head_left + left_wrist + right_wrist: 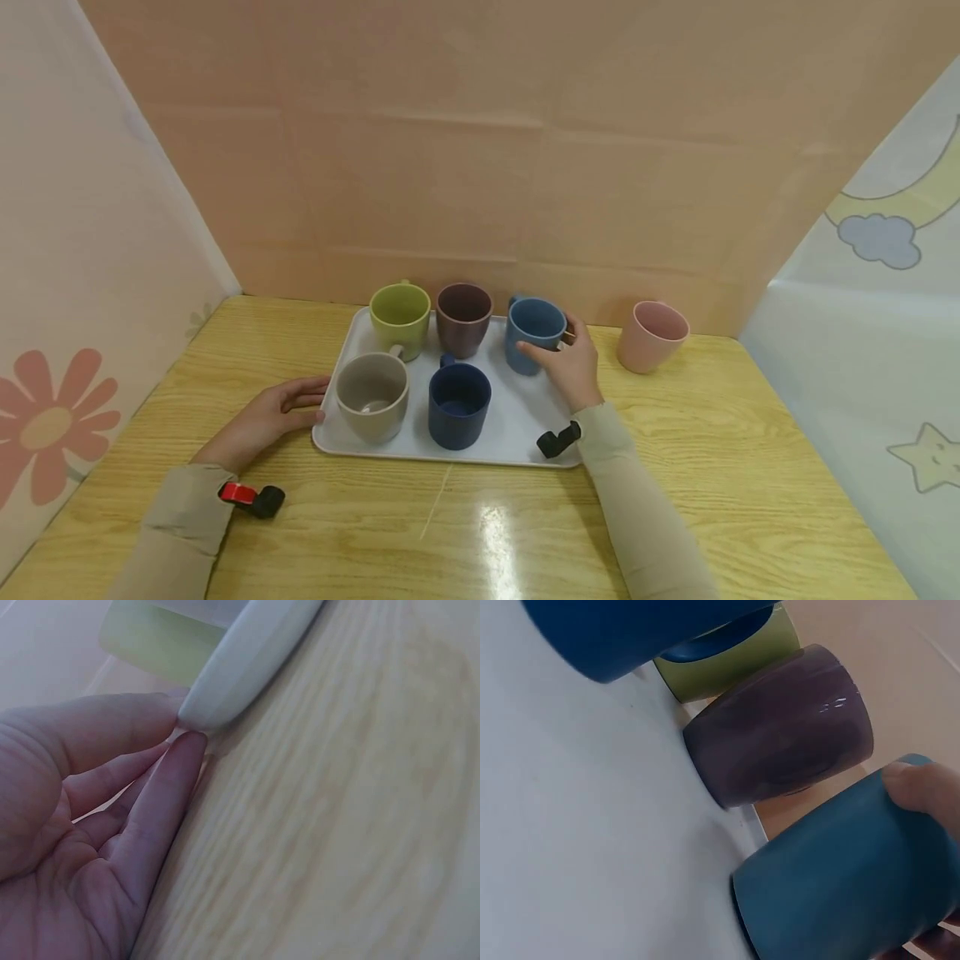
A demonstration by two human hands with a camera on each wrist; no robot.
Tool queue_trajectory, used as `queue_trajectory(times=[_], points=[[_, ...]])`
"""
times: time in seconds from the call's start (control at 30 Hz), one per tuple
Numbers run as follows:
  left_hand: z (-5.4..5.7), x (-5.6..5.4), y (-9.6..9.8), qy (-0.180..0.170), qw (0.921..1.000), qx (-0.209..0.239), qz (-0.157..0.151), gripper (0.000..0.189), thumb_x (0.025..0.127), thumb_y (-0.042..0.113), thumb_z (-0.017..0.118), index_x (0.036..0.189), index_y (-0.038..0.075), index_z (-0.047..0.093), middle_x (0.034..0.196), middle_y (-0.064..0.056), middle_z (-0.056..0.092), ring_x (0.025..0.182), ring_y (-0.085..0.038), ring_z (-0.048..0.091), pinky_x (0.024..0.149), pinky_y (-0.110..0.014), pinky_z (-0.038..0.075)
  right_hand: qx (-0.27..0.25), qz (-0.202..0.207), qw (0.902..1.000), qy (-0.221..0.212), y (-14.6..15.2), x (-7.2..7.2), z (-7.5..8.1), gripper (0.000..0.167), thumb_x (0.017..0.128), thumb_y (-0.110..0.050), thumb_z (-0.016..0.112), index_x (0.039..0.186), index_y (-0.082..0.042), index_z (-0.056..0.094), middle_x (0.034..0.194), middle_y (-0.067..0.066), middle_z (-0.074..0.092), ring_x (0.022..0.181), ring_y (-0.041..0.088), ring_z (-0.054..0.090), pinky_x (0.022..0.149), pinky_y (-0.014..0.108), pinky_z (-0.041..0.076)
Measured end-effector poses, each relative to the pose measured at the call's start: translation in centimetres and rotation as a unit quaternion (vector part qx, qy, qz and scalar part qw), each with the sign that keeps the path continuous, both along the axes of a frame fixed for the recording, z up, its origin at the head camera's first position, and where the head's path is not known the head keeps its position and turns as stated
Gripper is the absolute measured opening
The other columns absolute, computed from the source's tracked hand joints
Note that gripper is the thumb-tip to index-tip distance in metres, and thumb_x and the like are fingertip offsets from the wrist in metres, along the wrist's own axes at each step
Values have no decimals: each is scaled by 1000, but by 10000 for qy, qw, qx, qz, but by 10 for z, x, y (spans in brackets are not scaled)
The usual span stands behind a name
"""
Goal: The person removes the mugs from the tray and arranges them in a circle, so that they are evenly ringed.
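My right hand (576, 367) grips a light blue mug (536, 321) over the right part of a white tray (517, 433). The thumb presses the mug's near side, with fingers around its right side. In the right wrist view the blue mug (847, 877) is upright relative to the tray, its base at or very close to the surface. On the tray stand a green mug (401, 312), a purple mug (463, 321), a beige mug (372, 400) and a dark blue mug (459, 408). My left hand (273, 417) touches the tray's left rim (225, 682) with extended fingers.
A pink mug (651, 337) stands on the wooden table (712, 467), right of the tray. A peach backdrop (450, 167) rises close behind the tray. Patterned panels (60, 250) flank the table on both sides.
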State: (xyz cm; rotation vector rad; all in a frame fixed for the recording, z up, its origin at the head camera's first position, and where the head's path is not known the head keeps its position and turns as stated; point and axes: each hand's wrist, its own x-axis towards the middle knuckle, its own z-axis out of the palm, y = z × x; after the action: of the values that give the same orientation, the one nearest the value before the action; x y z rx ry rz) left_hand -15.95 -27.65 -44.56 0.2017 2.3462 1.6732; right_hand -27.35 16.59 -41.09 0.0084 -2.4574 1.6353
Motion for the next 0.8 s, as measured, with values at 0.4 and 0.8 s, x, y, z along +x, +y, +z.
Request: queue_trajectory(times=[0.4, 0.8], points=[[1, 0, 1, -5, 10000, -57, 25, 71, 96, 30, 72, 154, 4, 41, 152, -17, 47, 133, -26, 50, 95, -10, 40, -218, 46, 9997, 105, 32, 24, 9, 93, 74, -28, 94, 150, -11, 44, 142, 10, 51, 127, 28, 47, 106, 47, 44], [-1, 1, 0, -28, 10000, 78, 24, 70, 96, 29, 72, 154, 4, 41, 153, -18, 46, 134, -25, 50, 95, -12, 42, -141, -573, 9960, 668, 66, 46, 11, 83, 75, -22, 93, 146, -15, 49, 133, 3, 56, 116, 16, 52, 90, 22, 49]])
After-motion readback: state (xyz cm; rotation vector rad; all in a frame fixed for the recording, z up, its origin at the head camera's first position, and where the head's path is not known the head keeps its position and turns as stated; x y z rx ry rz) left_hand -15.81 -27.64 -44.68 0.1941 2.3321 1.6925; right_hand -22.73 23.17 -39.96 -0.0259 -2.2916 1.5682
